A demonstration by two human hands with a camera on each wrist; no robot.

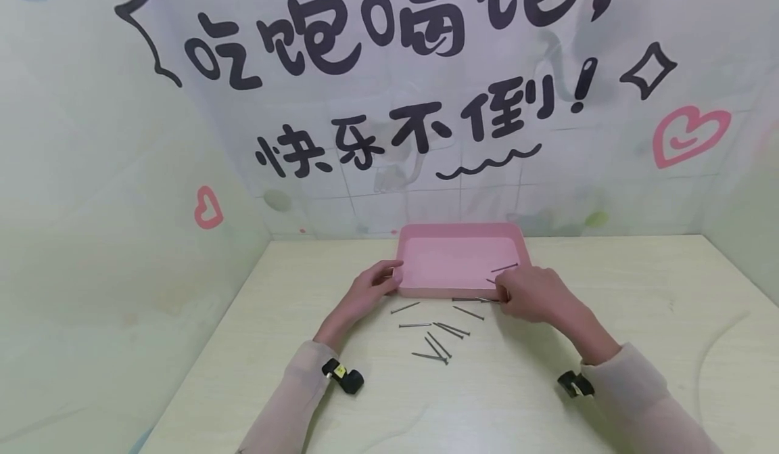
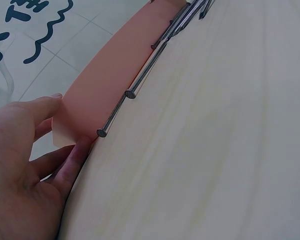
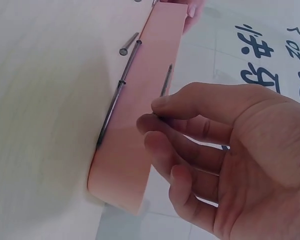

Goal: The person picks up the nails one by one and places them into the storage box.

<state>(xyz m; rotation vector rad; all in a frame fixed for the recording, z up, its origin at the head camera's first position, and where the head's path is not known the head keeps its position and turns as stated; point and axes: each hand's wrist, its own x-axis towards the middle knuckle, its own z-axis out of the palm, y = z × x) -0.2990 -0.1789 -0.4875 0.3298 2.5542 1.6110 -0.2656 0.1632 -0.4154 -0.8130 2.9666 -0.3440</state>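
My right hand (image 1: 535, 294) is over the front right corner of a shallow pink tray (image 1: 462, 292). Its thumb and forefinger pinch a thin metal nail (image 3: 166, 82), whose pointed end sticks out past the fingertips. The other fingers are loosely bent. At the tray's left side, my left hand (image 1: 369, 290) grips the front corner with its fingers and thumb. One nail (image 1: 504, 267) lies inside the tray near the right wall. Several loose nails (image 1: 449, 330) are scattered on the table in front, and a few (image 3: 111, 112) lie along the tray's front wall.
The pale wooden table (image 1: 274, 400) runs back to a wall covering (image 1: 377, 102) with large black writing and pink hearts. A small black camera (image 1: 343, 376) is strapped to the left wrist, another camera (image 1: 575, 384) to the right.
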